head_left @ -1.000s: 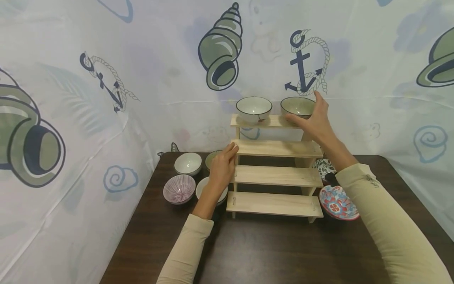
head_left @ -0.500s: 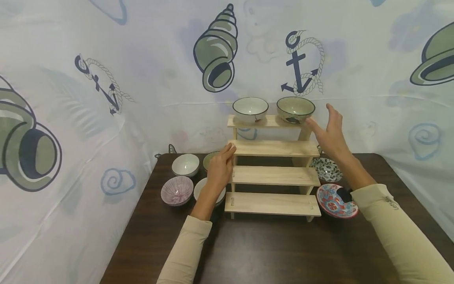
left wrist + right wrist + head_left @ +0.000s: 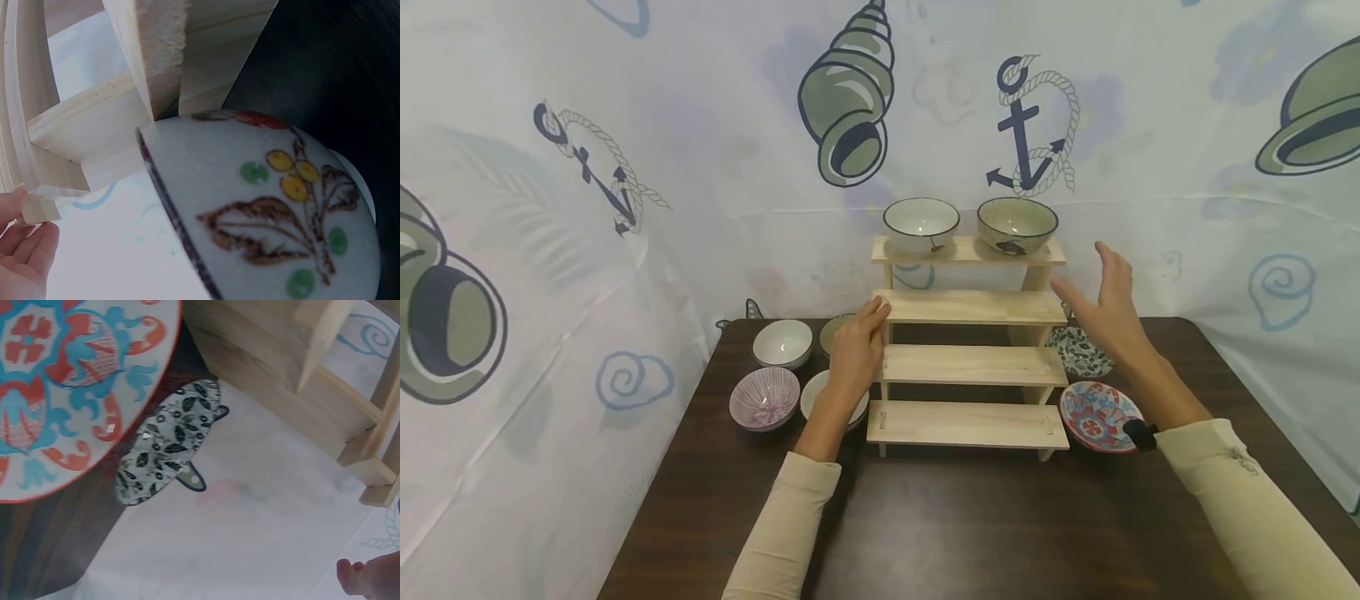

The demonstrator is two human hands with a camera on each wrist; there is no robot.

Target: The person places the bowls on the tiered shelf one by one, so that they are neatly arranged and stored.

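A wooden tiered display stand stands on the table. My left hand grips the left end of its second board from the top; in the left wrist view, the fingers and thumb bend round the board's end. On the top board sit a white bowl with a dark rim and, to its right, a green bowl. My right hand hovers right of the stand with thumb and fingers spread, holding nothing. Below it are a black-and-white leaf-patterned bowl and a red-and-blue patterned dish.
Left of the stand, a white bowl, a purple striped bowl, a green bowl and another white bowl stand on the dark table, the last two partly behind my left arm. A printed cloth hangs behind.
My right hand has let go of the green bowl on the top board and moved right and down, away from it. My left hand has stayed on the stand. The view has shifted slightly.
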